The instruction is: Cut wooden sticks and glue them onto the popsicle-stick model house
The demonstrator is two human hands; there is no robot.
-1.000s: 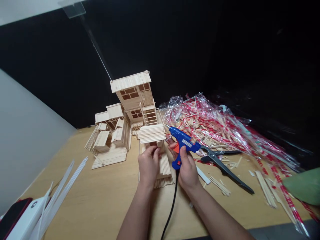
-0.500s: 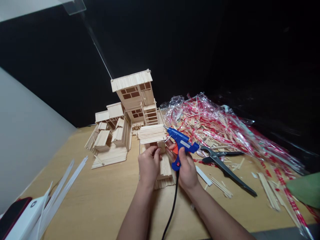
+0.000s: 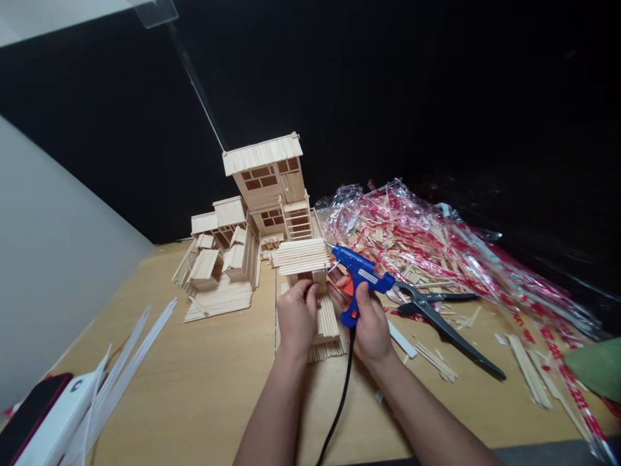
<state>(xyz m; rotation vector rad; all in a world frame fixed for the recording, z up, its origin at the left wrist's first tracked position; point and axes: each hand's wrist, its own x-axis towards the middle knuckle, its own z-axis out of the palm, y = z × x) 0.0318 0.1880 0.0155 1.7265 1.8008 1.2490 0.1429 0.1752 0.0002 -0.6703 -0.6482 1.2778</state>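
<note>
In my right hand point(image 3: 371, 323) is a blue glue gun point(image 3: 359, 268), its nozzle pointing up and left by the edge of a small roof point(image 3: 301, 255) made of wooden sticks. A black cord runs down from its handle. My left hand point(image 3: 297, 317) is closed in a pinch just below that roof, against the stick-built porch section point(image 3: 327, 323); whatever its fingertips hold is too small to make out. Behind stands a two-storey stick house point(image 3: 262, 175) with window openings and a ladder-like stair. A lower stick building point(image 3: 220, 259) adjoins it on the left.
Dark-handled cutters point(image 3: 449, 333) lie right of my hands, near loose sticks point(image 3: 436, 362). Beyond is a heap of sticks and red-printed plastic wrap point(image 3: 412, 239). White glue sticks point(image 3: 140, 349), a white box point(image 3: 55, 421) and a phone point(image 3: 32, 414) are at left.
The whole view has shifted slightly, so everything sits a little further right. Both hands and the glue gun keep nearly the same place against the small roof.
</note>
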